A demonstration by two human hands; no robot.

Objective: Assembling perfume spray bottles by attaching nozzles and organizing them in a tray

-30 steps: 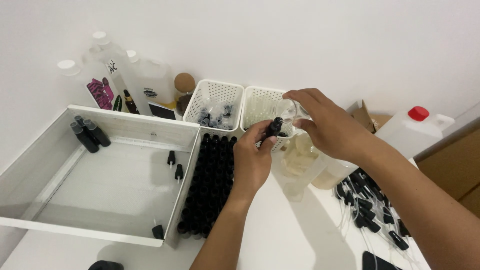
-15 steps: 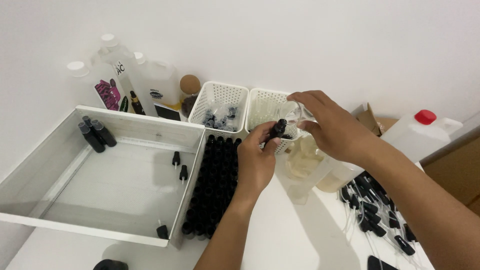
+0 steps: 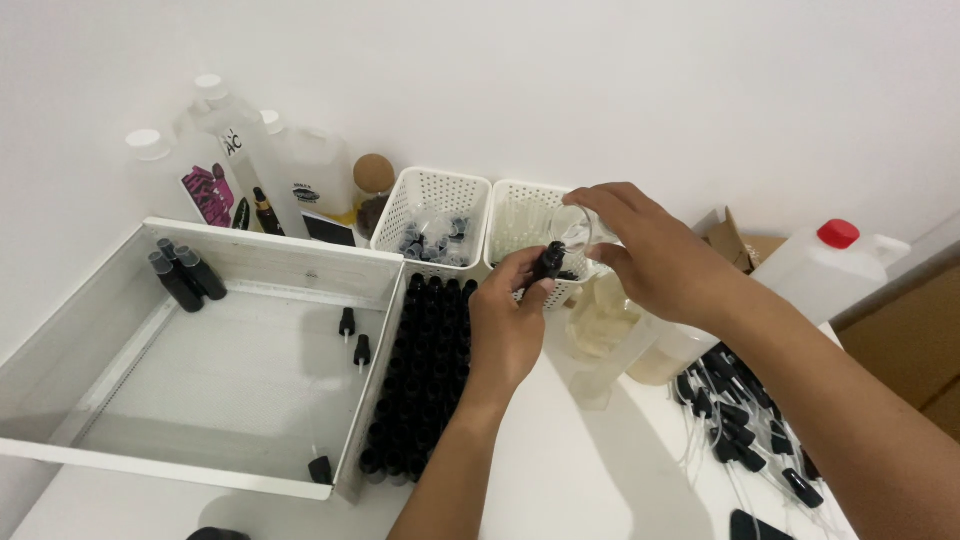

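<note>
My left hand (image 3: 510, 325) holds a small black bottle (image 3: 548, 263) upright by its neck, above a block of several black bottles (image 3: 425, 370) standing in rows. My right hand (image 3: 655, 255) grips a clear glass beaker (image 3: 575, 228) tilted toward the small bottle's mouth. The two hands nearly touch over a white perforated basket (image 3: 520, 225).
A shallow white tray (image 3: 120, 360) at left holds several loose black bottles and caps. A second white basket (image 3: 430, 205) with small parts, large clear jugs (image 3: 300, 170), a red-capped canister (image 3: 830, 265), a measuring jug of pale liquid (image 3: 625, 345) and black dropper caps (image 3: 745, 420) surround the hands.
Both hands stay together at the small bottle; the view has shifted slightly, and the beaker looks tilted a little more toward the bottle.
</note>
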